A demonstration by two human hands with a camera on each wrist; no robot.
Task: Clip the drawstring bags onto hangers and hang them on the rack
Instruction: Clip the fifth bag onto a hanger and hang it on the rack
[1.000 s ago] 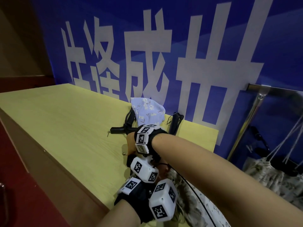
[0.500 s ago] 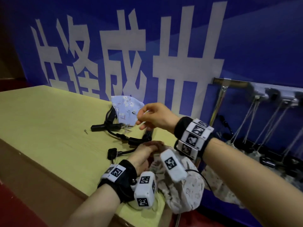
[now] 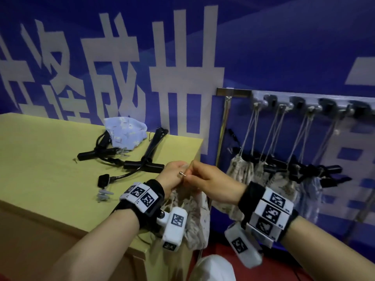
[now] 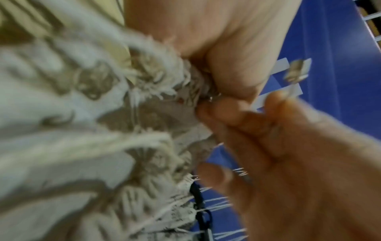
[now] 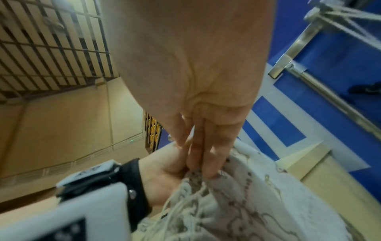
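Observation:
A beige patterned drawstring bag (image 3: 196, 216) hangs past the table's right end. My left hand (image 3: 178, 169) grips its gathered top. Right beside it, my right hand (image 3: 190, 176) pinches a small metal pin (image 3: 182, 174) at that same gathered top. The left wrist view shows the left hand (image 4: 226, 48) clamped on the bunched cloth (image 4: 62, 130), with the right hand's fingers (image 4: 237, 117) meeting it. Seen from the right wrist, the right fingers (image 5: 198, 154) press together on the bag's top edge (image 5: 247, 203). No hanger is in either hand.
On the yellow table (image 3: 40, 159) lie black clip hangers (image 3: 146, 165), a pale blue floral bag (image 3: 124, 129) and small white clips (image 3: 104, 194). To the right, the metal rack rail (image 3: 233, 92) carries several bags (image 3: 243, 173) hung by their strings on black hangers.
My right hand came down and right from above the hangers, carrying the pin to the bag's top. My left hand lifted the beige bag off the table edge. The head view swung right.

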